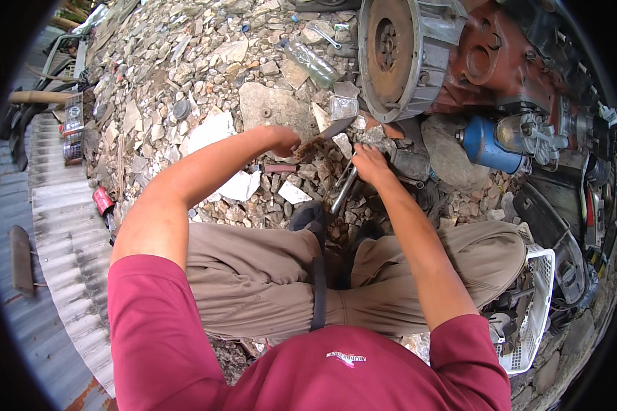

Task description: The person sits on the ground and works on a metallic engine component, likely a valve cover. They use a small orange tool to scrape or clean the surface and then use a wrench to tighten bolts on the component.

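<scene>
One bed of broken stone fills most of the frame. Corrugated sheeting runs down the left side. A red-brown engine lies at upper right, a round rusty plate facing left from its grey housing. At lower right, a white perforated crate contains dark parts. A broad flat stone lies at upper centre. A blue canister is attached at the engine's lower side. A clear bottle lies on its side above centre.

Both hands are near the centre. Left hand: fingers curled, at the lower left end of a rusty strip that slants toward the upper right; cannot tell whether it grips. Right hand: palm down, at the upper end of a shiny metal bar; hold not confirmed, fingertips partly hidden. Smallest item noted: a wrench, top centre, on the stones.
</scene>
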Available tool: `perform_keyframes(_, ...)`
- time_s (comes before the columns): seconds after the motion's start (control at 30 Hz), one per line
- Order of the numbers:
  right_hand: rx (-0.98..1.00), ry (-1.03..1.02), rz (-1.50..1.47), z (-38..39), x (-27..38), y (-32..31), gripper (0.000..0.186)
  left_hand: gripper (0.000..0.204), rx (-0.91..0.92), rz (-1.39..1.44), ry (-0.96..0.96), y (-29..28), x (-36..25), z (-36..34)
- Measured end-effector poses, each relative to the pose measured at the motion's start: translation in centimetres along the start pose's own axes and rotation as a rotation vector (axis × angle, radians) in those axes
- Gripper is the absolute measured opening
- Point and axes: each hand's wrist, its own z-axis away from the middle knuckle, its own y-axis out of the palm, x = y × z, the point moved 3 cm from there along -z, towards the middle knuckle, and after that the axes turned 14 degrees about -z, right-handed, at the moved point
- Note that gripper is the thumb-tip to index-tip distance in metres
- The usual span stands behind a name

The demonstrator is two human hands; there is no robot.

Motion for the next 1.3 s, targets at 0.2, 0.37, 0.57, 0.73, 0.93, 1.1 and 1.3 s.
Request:
perform_keyframes(0.2,-0.18,0.14,-0.306,-1.4,-0.1,-2.4,0.018,0.027,0.171,-0.022,-0.023,0.0,1.0,1.9)
perform_keyframes(0.37,-0.117,0.08,-0.488,-2.2,1.0,-2.0,0.023,0.027,0.036,0.012,-0.058,1.3,2.5,2.5)
perform_keyframes(0.57,-0.117,0.117,-0.659,-3.9,3.9,-1.0,0.041,0.028,0.0,0.058,-0.064,1.7,2.9,3.0)
perform_keyframes(0.73,-0.084,0.061,-0.761,-5.5,4.7,0.6,0.036,0.019,-0.123,0.093,-0.052,2.0,3.0,3.6)
perform_keyframes(0.93,-0.385,0.033,-1.15,-7.3,1.1,-2.9,0.029,0.019,-0.101,0.082,-0.101,3.5,4.1,4.9)
perform_keyframes(1.1,-0.399,0.066,-1.464,-8.0,-0.4,-3.0,0.028,0.027,0.001,0.074,-0.168,2.9,4.9,5.0)
perform_keyframes(1.3,-0.561,0.194,-1.882,-7.9,-0.1,-2.2,0.027,0.026,-0.021,0.094,-0.182,3.6,6.8,4.6)
